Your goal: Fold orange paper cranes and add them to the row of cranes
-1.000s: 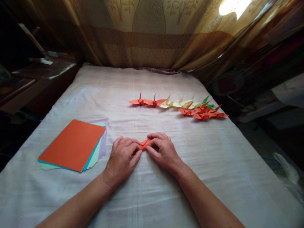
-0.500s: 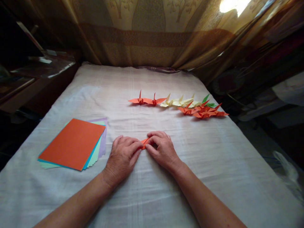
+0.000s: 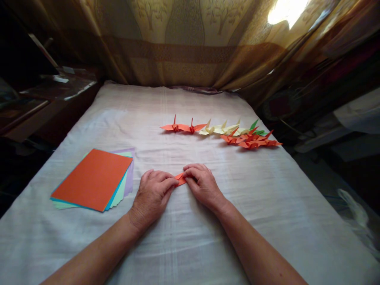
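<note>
A small folded piece of orange paper (image 3: 180,179) lies between my hands at the middle of the cloth. My left hand (image 3: 154,190) pinches its left end between thumb and fingers. At the right end, the thumb and curled fingers of my right hand (image 3: 202,184) grip the paper, hiding that part of it. Beyond my hands stands a row of folded paper cranes: two orange ones (image 3: 175,126) at the left, several cream ones (image 3: 224,128), a green one (image 3: 259,132) and a cluster of orange ones (image 3: 252,140) at the right.
A stack of coloured paper sheets (image 3: 93,180), orange on top, lies left of my hands. White cloth (image 3: 142,114) covers the surface. A patterned gold curtain (image 3: 181,47) hangs behind it. Dark furniture (image 3: 59,95) stands at the left.
The fingers of my right hand have shifted slightly on the folded paper, and a little more of its lower edge shows. The camera view has tilted slightly; the cranes and stack stay put.
</note>
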`<state>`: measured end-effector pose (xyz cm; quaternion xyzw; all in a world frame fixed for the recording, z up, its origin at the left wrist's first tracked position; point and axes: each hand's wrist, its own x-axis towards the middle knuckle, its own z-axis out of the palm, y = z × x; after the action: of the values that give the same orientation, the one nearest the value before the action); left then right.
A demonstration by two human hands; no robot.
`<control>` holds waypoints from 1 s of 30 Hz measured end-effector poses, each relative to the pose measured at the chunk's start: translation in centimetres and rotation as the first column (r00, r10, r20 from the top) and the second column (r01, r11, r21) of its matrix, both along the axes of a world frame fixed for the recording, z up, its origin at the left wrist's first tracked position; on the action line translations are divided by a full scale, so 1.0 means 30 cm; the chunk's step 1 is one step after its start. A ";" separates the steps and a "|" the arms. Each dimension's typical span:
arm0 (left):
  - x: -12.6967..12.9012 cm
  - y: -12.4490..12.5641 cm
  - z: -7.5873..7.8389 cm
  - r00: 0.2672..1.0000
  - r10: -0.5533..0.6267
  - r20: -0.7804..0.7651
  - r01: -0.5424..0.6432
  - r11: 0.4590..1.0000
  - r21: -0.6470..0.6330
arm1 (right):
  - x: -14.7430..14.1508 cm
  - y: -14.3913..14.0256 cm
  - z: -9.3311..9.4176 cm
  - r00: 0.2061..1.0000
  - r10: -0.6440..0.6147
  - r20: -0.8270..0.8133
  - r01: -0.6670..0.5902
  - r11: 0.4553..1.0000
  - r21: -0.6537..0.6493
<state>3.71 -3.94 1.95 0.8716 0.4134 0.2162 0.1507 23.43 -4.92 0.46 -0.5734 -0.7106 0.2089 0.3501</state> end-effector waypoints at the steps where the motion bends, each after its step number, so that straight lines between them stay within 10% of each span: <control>1: 0.000 0.001 0.000 1.000 -0.002 0.002 0.002 1.000 0.002 | 0.000 0.000 -0.002 1.000 0.007 -0.004 -0.006 1.000 0.011; 30: -0.097 -0.002 -0.032 0.992 -0.103 -0.077 0.105 0.994 0.016 | -0.003 -0.007 -0.032 0.981 0.014 0.195 -0.037 0.993 0.113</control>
<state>0.82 -4.00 0.99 0.9009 0.3708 0.1788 0.1374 23.33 -5.14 -0.48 -0.5606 -0.7596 0.1150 0.3091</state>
